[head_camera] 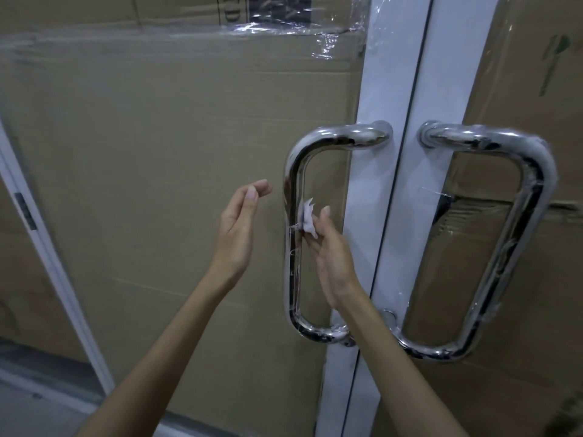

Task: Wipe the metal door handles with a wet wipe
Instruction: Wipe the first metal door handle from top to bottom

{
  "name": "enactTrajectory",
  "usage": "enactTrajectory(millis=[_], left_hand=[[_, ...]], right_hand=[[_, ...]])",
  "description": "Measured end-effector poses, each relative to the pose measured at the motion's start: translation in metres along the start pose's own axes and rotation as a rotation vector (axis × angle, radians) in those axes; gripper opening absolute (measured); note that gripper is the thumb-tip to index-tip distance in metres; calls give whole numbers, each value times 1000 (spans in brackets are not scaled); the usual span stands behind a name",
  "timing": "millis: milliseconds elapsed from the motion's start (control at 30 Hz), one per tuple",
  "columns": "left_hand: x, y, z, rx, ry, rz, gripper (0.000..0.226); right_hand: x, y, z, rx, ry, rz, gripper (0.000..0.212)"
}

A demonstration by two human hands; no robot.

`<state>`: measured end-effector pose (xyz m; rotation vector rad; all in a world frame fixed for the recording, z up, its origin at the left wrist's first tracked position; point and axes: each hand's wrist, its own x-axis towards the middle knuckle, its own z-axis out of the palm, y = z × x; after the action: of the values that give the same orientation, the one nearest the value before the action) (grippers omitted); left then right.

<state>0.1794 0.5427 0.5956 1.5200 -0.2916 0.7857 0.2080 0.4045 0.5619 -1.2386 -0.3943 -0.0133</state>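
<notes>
Two shiny D-shaped metal handles are mounted on a white-framed double glass door. The left handle [291, 247] has its vertical bar at centre; the right handle [517, 234] still carries bits of clear plastic film. My right hand [334, 263] reaches through the loop of the left handle and presses a small crumpled white wet wipe [307, 217] against the inner side of its vertical bar. My left hand [238, 231] hovers a little left of that bar, fingers together and slightly curled, holding nothing and touching nothing.
Brown cardboard boxes [157, 152] wrapped in clear film fill the space behind both glass panes. The white door frames [397, 184] meet between the handles. Another white frame edge [53, 272] slants down the far left, with grey floor below.
</notes>
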Motion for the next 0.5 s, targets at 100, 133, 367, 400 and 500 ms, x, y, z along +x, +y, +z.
enactTrajectory(millis=[100,133,367,400,500], left_hand=[[-3,-2,1,-7,-3,-20,27],[-4,-3,0,-6,-4,-28,27],[-6,-7,-8,11,6,-62,27],[-6,-6,-8,13,7,-64,27],[-7,-6,-9,16,3,-69,27]], right_hand=[[1,8,-1,20,82,-52,35],[3,10,1,25,111,-71,33],[22,2,16,5,7,-95,35],[20,7,14,-22,-32,-54,40],[15,17,4,-79,-31,66,48]])
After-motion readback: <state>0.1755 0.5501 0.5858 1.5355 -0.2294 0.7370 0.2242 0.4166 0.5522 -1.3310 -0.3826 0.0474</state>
